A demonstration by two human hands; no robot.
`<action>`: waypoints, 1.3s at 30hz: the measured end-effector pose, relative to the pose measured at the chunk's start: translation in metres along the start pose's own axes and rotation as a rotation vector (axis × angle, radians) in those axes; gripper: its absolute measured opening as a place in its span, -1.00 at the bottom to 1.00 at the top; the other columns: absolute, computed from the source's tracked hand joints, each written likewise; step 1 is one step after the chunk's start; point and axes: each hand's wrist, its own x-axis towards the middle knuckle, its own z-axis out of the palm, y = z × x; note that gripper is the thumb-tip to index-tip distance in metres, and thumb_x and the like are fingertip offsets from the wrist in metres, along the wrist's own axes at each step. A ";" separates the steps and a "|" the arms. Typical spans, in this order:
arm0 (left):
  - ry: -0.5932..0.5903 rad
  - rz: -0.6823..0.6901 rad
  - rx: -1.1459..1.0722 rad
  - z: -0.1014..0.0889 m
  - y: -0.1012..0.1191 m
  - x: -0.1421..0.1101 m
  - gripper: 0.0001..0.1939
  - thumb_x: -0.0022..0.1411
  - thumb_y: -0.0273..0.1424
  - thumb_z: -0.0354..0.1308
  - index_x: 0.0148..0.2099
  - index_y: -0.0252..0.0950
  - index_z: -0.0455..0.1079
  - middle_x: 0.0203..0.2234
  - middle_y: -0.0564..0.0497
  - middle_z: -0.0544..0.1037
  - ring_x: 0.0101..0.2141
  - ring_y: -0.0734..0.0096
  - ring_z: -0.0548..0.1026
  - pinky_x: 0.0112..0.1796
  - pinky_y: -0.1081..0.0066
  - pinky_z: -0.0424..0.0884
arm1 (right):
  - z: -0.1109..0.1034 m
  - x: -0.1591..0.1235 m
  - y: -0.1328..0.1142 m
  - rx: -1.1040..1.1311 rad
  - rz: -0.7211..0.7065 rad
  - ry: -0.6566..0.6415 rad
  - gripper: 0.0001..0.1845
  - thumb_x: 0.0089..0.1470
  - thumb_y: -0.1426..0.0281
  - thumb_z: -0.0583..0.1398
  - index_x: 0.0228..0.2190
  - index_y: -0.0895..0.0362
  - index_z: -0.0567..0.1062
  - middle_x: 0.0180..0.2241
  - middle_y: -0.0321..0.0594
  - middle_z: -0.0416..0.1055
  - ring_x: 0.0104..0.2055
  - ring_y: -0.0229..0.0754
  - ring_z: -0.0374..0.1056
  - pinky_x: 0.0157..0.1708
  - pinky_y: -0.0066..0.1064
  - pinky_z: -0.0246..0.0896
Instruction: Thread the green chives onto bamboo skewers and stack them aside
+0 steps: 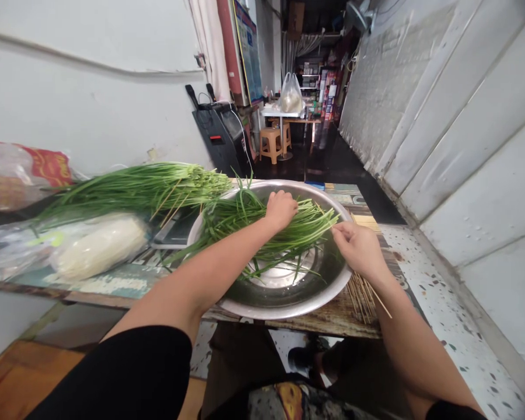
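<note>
A wide metal basin (284,309) holds a heap of long green garlic chives (240,224), their pale cut ends toward the right. My left hand (282,209) is closed over the chives, its fingers curled down and partly hidden. At the right rim, my right hand (354,242) pinches a thin bamboo skewer (382,305), which slants out below the palm; its fingertips are close to the pale chive ends. More bamboo skewers (359,297) lie on the table beside the basin, under my right forearm.
Another large bundle of chives (157,184) lies left of the basin, with a dark tray (172,233) by it. Nearer is a plastic-wrapped white block (100,245). A red-marked plastic bag (26,175) rests far left. Beyond stand a black case (223,137) and a stool (270,144).
</note>
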 end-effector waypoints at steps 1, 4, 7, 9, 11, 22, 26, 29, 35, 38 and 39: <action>0.008 0.007 -0.029 -0.002 0.003 0.000 -0.77 0.15 -0.37 0.08 -0.34 -0.28 0.57 -0.29 -0.19 0.53 -0.16 0.09 0.35 -0.08 0.16 0.13 | 0.000 0.000 0.000 -0.005 -0.001 -0.001 -0.73 0.05 0.30 0.05 -0.45 0.12 0.50 -0.51 -0.24 0.49 -0.47 -0.18 0.36 -0.42 -0.40 0.14; 0.008 0.009 -0.198 -0.006 0.011 0.001 -0.75 0.16 -0.42 0.04 -0.32 -0.28 0.57 -0.29 -0.15 0.56 -0.21 0.17 0.42 -0.10 0.26 0.21 | 0.000 0.000 0.000 -0.002 -0.001 -0.002 -0.73 0.05 0.30 0.05 -0.45 0.13 0.50 -0.52 -0.24 0.49 -0.48 -0.18 0.36 -0.42 -0.40 0.14; 0.000 -0.038 -0.407 -0.010 0.018 0.002 -0.74 0.12 -0.48 0.05 -0.24 -0.26 0.57 -0.32 -0.07 0.59 -0.28 0.27 0.47 -0.16 0.37 0.30 | 0.000 0.000 -0.002 0.020 0.004 0.001 -0.74 0.05 0.31 0.05 -0.44 0.14 0.51 -0.50 -0.24 0.50 -0.47 -0.19 0.37 -0.41 -0.40 0.15; 0.004 -0.112 -0.547 -0.012 0.022 0.003 -0.74 0.10 -0.50 0.07 -0.21 -0.30 0.56 -0.39 -0.05 0.60 -0.36 0.33 0.48 -0.22 0.40 0.34 | 0.000 0.000 -0.002 0.025 0.006 0.006 -0.73 0.05 0.30 0.05 -0.43 0.14 0.51 -0.50 -0.24 0.49 -0.46 -0.19 0.37 -0.42 -0.40 0.15; -0.012 -0.193 -0.687 -0.015 0.025 0.002 -0.75 0.10 -0.50 0.08 -0.20 -0.36 0.54 -0.47 -0.05 0.58 -0.44 0.41 0.46 -0.30 0.42 0.36 | 0.000 -0.001 -0.002 0.025 0.009 0.009 -0.73 0.05 0.30 0.05 -0.44 0.14 0.51 -0.52 -0.25 0.49 -0.48 -0.19 0.36 -0.43 -0.41 0.13; -0.083 -0.356 -1.067 -0.024 0.035 -0.005 -0.82 0.07 -0.59 0.16 -0.23 -0.44 0.50 -0.54 -0.01 0.52 -0.59 0.63 0.35 -0.52 0.55 0.28 | 0.002 -0.001 0.000 0.037 0.011 0.030 -0.74 0.05 0.31 0.05 -0.45 0.14 0.50 -0.53 -0.25 0.48 -0.50 -0.20 0.36 -0.45 -0.41 0.13; -0.059 -0.380 -1.080 -0.024 0.035 -0.004 -0.82 0.04 -0.60 0.19 -0.24 -0.44 0.50 -0.58 0.01 0.50 -0.60 0.63 0.33 -0.53 0.55 0.27 | 0.002 -0.001 -0.001 0.036 0.016 0.024 -0.74 0.04 0.32 0.05 -0.45 0.14 0.51 -0.54 -0.25 0.48 -0.51 -0.20 0.36 -0.46 -0.42 0.12; -0.058 -0.383 -1.097 -0.023 0.035 -0.004 -0.80 0.04 -0.60 0.19 -0.23 -0.46 0.50 -0.60 0.02 0.48 -0.61 0.63 0.32 -0.53 0.55 0.27 | 0.001 -0.001 -0.001 0.037 0.021 0.021 -0.74 0.04 0.32 0.06 -0.46 0.15 0.51 -0.56 -0.25 0.47 -0.52 -0.21 0.35 -0.48 -0.42 0.12; -0.043 -0.377 -1.102 -0.022 0.033 -0.004 -0.80 0.02 -0.58 0.21 -0.24 -0.44 0.52 -0.63 0.03 0.47 -0.61 0.62 0.32 -0.53 0.54 0.26 | 0.001 -0.001 0.001 0.043 0.018 0.022 -0.74 0.04 0.32 0.05 -0.44 0.14 0.52 -0.52 -0.23 0.50 -0.50 -0.20 0.37 -0.46 -0.41 0.14; -0.024 -0.375 -1.112 -0.021 0.032 -0.004 -0.79 0.01 -0.58 0.21 -0.23 -0.45 0.53 -0.62 0.02 0.48 -0.61 0.62 0.32 -0.53 0.54 0.27 | 0.001 -0.001 0.000 0.029 0.020 0.019 -0.73 0.04 0.32 0.05 -0.44 0.15 0.52 -0.50 -0.21 0.51 -0.49 -0.18 0.38 -0.45 -0.40 0.15; -0.020 -0.368 -1.114 -0.020 0.032 -0.004 -0.78 0.02 -0.57 0.21 -0.22 -0.45 0.53 -0.62 0.03 0.48 -0.62 0.62 0.31 -0.53 0.54 0.27 | 0.001 -0.001 0.000 0.022 0.023 0.016 -0.73 0.04 0.33 0.05 -0.44 0.14 0.53 -0.50 -0.21 0.51 -0.48 -0.17 0.38 -0.44 -0.40 0.16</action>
